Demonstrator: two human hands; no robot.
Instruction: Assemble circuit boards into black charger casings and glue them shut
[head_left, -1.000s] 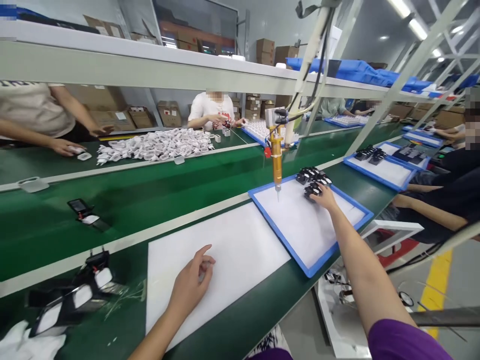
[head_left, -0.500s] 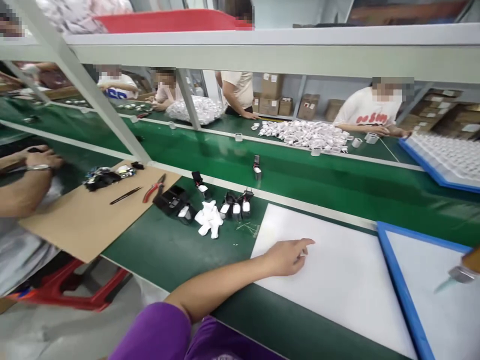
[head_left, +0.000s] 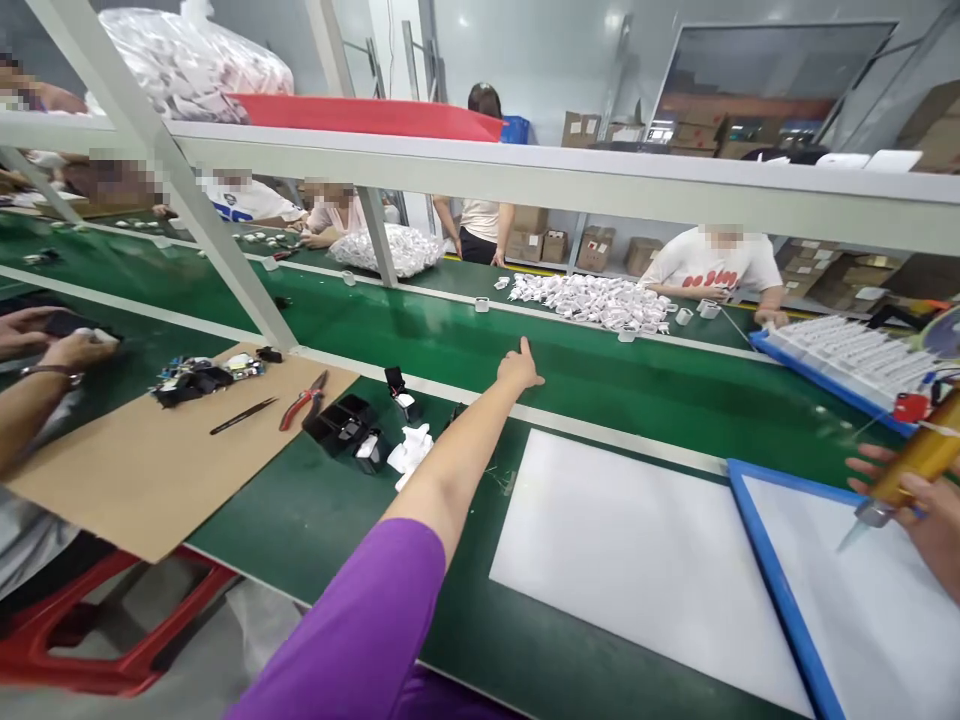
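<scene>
Now the left hand is far out over the green belt, arm stretched, fingers loose and gripping nothing; half a second ago it lay low on the white sheet, which now sits well behind it, near the body. That reach puts it past the belt's white edge strip, and it looks aimed at something riding the belt, though nothing shows under the fingers in this view. To its left and nearer the body lie the black parts and a white glove, untouched. The right hand is back at the blue tray, far to the right of the left one, fingers closed around the amber dispenser, tip pointing down at the tray's white floor. A second ago that hand was on the black parts in the tray instead. A co-worker's hands work beside the cardboard, pliers on it.
</scene>
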